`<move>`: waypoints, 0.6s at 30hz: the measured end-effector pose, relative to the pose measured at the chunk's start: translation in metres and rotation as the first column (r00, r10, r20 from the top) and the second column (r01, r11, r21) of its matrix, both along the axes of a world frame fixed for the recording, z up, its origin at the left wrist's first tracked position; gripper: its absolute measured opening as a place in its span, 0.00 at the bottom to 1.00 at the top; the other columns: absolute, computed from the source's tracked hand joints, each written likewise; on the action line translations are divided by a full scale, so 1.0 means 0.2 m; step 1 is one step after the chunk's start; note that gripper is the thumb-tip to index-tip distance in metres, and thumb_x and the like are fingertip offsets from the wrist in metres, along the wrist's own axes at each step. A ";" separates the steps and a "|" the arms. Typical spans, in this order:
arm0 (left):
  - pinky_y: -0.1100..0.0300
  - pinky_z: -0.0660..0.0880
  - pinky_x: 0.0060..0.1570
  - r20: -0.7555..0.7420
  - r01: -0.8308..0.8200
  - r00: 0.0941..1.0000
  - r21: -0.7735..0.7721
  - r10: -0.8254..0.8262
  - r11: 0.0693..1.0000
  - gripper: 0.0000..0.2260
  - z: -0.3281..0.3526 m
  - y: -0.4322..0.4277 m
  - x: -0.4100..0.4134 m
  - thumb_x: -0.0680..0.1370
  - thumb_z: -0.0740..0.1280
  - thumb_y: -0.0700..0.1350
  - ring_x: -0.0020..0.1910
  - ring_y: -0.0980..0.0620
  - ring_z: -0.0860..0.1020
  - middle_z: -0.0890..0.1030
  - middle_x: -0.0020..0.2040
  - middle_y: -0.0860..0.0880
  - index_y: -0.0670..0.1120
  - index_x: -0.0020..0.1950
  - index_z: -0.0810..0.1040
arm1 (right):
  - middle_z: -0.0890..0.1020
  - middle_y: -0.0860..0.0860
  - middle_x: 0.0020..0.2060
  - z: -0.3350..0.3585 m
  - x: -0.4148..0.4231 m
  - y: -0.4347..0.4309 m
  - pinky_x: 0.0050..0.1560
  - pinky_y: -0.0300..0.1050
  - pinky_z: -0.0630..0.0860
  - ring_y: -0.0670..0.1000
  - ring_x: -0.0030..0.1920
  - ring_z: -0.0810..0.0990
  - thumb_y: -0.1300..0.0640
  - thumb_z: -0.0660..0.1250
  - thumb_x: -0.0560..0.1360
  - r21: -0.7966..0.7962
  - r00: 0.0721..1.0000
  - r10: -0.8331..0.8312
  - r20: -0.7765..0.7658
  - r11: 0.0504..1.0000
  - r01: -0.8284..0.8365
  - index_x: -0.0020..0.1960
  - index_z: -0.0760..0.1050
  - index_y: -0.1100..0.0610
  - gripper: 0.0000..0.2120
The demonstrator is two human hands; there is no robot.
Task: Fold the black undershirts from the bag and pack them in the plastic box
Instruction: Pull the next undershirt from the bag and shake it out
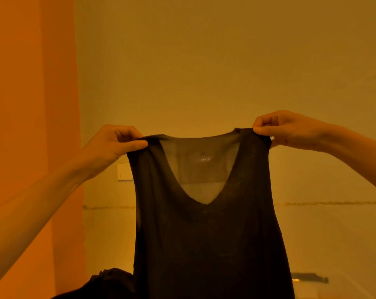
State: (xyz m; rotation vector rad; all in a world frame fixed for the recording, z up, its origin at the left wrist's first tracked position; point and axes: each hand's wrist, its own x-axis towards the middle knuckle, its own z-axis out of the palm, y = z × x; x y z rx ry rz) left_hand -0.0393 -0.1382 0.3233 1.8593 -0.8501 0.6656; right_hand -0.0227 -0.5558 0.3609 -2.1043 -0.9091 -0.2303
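A black sleeveless V-neck undershirt (pixel 206 240) hangs in the air in front of me, spread flat and facing me. My left hand (pixel 115 145) pinches its left shoulder strap between thumb and fingers. My right hand (pixel 286 129) pinches the right shoulder strap the same way. The thin back panel shows through the neckline. The shirt's lower hem runs out of the frame at the bottom. A dark bundle of fabric (pixel 105 283) lies at the bottom left, partly hidden behind the shirt.
A plain wall fills the background, with an orange panel (pixel 31 104) at the left and a light switch (pixel 125 171) behind my left wrist. At the bottom right a translucent plastic box (pixel 312 287) with a dark handle shows partly.
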 end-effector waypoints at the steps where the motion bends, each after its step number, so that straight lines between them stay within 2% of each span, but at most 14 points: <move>1: 0.69 0.76 0.39 -0.026 0.020 0.999 -0.039 -0.021 0.999 0.17 0.00 -0.01 0.00 0.63 0.78 0.63 0.40 0.57 0.82 0.84 0.39 0.51 0.51 0.41 0.86 | 0.82 0.53 0.41 -0.01 0.00 0.01 0.46 0.43 0.80 0.50 0.46 0.82 0.54 0.64 0.78 0.041 1.000 0.007 0.005 0.999 -0.008 0.46 0.79 0.60 0.10; 4: 0.69 0.74 0.36 -0.059 -0.008 0.998 -0.076 0.003 0.997 0.06 0.01 -0.04 -0.01 0.70 0.74 0.53 0.36 0.58 0.80 0.84 0.37 0.51 0.51 0.39 0.86 | 0.83 0.55 0.42 -0.02 0.00 0.02 0.48 0.44 0.78 0.50 0.45 0.82 0.56 0.66 0.77 0.103 0.999 0.033 -0.004 0.994 -0.033 0.48 0.80 0.60 0.07; 6: 0.70 0.74 0.35 -0.036 -0.044 0.998 -0.054 0.042 0.998 0.05 0.02 -0.05 -0.02 0.72 0.72 0.47 0.35 0.59 0.80 0.83 0.36 0.51 0.50 0.38 0.87 | 0.84 0.58 0.46 -0.02 -0.01 0.01 0.49 0.43 0.79 0.52 0.48 0.84 0.59 0.66 0.79 0.031 1.000 0.021 0.016 0.999 -0.021 0.55 0.81 0.62 0.10; 7: 0.70 0.74 0.35 -0.028 -0.051 0.998 -0.043 0.050 0.998 0.05 0.02 -0.05 -0.02 0.71 0.72 0.47 0.35 0.59 0.80 0.84 0.36 0.51 0.51 0.38 0.87 | 0.85 0.58 0.48 -0.02 -0.02 0.01 0.50 0.43 0.79 0.52 0.50 0.84 0.59 0.65 0.80 -0.007 1.000 0.008 0.029 1.000 -0.008 0.56 0.82 0.63 0.10; 9: 0.69 0.76 0.37 -0.037 -0.037 0.999 -0.043 0.036 0.998 0.04 0.02 -0.04 -0.03 0.70 0.73 0.49 0.38 0.58 0.82 0.85 0.38 0.51 0.52 0.40 0.88 | 0.85 0.58 0.47 -0.03 -0.03 0.01 0.51 0.44 0.78 0.52 0.50 0.84 0.59 0.65 0.81 -0.021 0.999 -0.024 0.034 0.999 0.024 0.52 0.83 0.63 0.10; 12: 0.67 0.78 0.40 -0.076 -0.031 0.997 -0.080 0.025 0.996 0.06 0.02 -0.02 -0.03 0.72 0.71 0.48 0.43 0.55 0.84 0.87 0.43 0.49 0.52 0.44 0.89 | 0.83 0.52 0.42 -0.05 -0.03 0.03 0.48 0.44 0.76 0.48 0.46 0.82 0.56 0.63 0.82 0.057 0.998 -0.054 0.028 0.997 0.052 0.45 0.81 0.59 0.11; 15: 0.66 0.79 0.43 -0.121 -0.016 0.993 -0.071 0.008 0.997 0.08 0.02 -0.02 -0.02 0.75 0.69 0.45 0.48 0.52 0.84 0.86 0.47 0.46 0.48 0.49 0.88 | 0.83 0.49 0.40 -0.06 -0.03 0.05 0.46 0.42 0.76 0.46 0.44 0.82 0.54 0.63 0.82 0.170 0.997 -0.076 0.033 0.983 0.069 0.45 0.80 0.58 0.12; 18: 0.67 0.79 0.43 -0.068 -0.089 0.994 -0.023 0.087 0.996 0.05 0.03 -0.05 -0.03 0.75 0.71 0.44 0.46 0.55 0.84 0.86 0.43 0.50 0.48 0.46 0.87 | 0.83 0.47 0.38 -0.07 -0.05 0.09 0.45 0.41 0.77 0.45 0.42 0.82 0.52 0.64 0.82 0.205 0.982 -0.148 0.115 0.971 0.122 0.46 0.80 0.57 0.12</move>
